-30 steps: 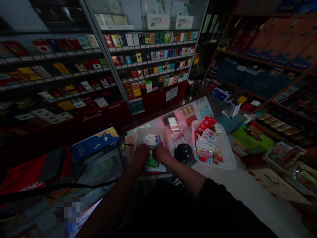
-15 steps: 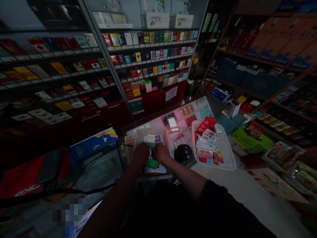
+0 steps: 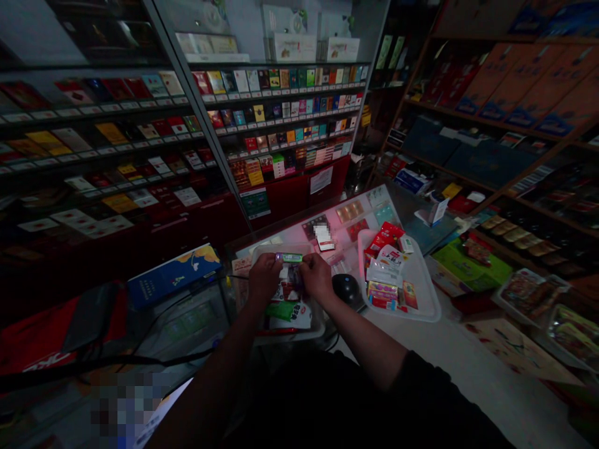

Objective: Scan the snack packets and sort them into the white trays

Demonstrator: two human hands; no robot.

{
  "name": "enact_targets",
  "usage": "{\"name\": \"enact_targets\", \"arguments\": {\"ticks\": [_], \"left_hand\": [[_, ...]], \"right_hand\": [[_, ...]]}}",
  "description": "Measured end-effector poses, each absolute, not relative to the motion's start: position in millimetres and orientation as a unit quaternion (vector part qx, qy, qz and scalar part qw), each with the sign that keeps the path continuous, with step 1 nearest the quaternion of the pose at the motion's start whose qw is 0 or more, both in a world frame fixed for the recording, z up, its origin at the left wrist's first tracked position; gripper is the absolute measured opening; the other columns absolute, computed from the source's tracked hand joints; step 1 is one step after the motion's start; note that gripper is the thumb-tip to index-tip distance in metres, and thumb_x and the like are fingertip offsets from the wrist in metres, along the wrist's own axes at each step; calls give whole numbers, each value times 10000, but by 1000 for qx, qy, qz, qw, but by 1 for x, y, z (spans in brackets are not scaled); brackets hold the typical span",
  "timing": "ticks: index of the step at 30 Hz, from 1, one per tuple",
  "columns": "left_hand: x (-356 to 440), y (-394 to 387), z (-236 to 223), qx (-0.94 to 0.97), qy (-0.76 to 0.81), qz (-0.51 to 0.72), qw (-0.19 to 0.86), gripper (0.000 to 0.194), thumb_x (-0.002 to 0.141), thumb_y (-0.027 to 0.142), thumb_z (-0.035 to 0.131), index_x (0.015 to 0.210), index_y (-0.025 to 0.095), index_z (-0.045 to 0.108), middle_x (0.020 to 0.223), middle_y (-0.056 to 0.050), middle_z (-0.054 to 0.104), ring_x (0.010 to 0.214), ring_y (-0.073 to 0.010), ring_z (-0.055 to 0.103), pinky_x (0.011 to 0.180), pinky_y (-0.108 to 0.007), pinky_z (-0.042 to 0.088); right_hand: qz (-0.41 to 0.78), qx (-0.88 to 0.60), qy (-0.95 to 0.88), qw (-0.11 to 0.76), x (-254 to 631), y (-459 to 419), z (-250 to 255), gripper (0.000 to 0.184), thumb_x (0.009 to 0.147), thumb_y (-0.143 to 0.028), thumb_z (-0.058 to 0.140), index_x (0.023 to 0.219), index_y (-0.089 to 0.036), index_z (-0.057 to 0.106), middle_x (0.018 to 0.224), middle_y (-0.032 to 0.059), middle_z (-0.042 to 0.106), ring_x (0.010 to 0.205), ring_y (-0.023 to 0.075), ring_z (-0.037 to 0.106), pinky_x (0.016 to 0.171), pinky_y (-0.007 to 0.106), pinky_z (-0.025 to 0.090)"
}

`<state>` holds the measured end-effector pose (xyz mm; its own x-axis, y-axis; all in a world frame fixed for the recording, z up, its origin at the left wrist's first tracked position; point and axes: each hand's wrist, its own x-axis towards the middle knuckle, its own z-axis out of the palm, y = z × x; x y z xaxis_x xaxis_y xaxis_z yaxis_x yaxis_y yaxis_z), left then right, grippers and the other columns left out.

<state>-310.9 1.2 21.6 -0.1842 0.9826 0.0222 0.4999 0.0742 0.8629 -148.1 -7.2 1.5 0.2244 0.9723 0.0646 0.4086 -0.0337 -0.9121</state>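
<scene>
My left hand (image 3: 264,275) and my right hand (image 3: 317,275) are closed on the two ends of a small green and purple roll-shaped pack (image 3: 291,257). They hold it level above the left white plastic tub (image 3: 320,321). Inside that tub lie a green and white snack packet (image 3: 284,311) and some dark red and white packets (image 3: 286,290). Under the right fingers is something purple that I cannot make out.
A second white tub (image 3: 433,299) with several snack packets stands to the right. Between the tubs sits a black rounded object (image 3: 346,288). A blue box (image 3: 175,274) lies at left. Shelves of cigarette packs (image 3: 281,112) rise behind the glass counter.
Both hands have come up from inside the left tub. The small roll-shaped pack now shows between them, and more of the packets below is visible. The view has shifted slightly.
</scene>
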Motion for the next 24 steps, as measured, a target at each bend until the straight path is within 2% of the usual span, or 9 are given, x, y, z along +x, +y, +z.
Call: {"name": "enact_targets", "arguments": {"ticks": [5,12,16,19,22,24], "left_hand": [[-295,2,29,502,601,475,402,375,809,372,666,1133,183,669,941,-53,779,820,-195,738,741,-292,559],[-271,0,44,494,587,485,418,419,806,401,690,1133,144,746,976,-75,801,861,-215,751,774,-307,589],[-252,0,54,491,604,490,392,412,824,398,685,1138,148,772,971,-64,808,843,-212,755,755,-293,590],[-240,0,57,507,616,482,362,399,843,436,686,1120,167,789,948,-49,810,757,-195,746,696,-282,584],[-233,3,56,522,622,464,354,410,864,475,673,1123,178,788,925,-38,809,679,-181,731,632,-274,573],[-230,6,54,543,624,443,345,407,888,492,646,1114,185,787,899,-32,807,667,-183,730,639,-280,574]], "right_hand": [[330,-616,-535,475,-129,-4,3,352,858,-278,593,1183,-201,705,847,3,742,749,182,686,745,306,535],[332,-610,-528,489,-105,-10,13,326,847,-279,608,1126,-200,759,864,21,768,773,191,710,784,322,562],[354,-618,-475,517,-96,-14,16,293,843,-322,629,1056,-184,775,843,39,775,748,205,721,703,309,566],[371,-622,-444,528,-88,-16,21,311,849,-356,635,1054,-172,779,829,46,777,713,206,721,667,302,565],[363,-629,-460,511,-77,-18,30,327,877,-346,604,1092,-181,787,830,42,779,721,206,722,706,315,575],[344,-636,-489,488,-68,-19,35,325,889,-303,581,1120,-206,789,899,39,790,792,207,732,787,331,583]]}}
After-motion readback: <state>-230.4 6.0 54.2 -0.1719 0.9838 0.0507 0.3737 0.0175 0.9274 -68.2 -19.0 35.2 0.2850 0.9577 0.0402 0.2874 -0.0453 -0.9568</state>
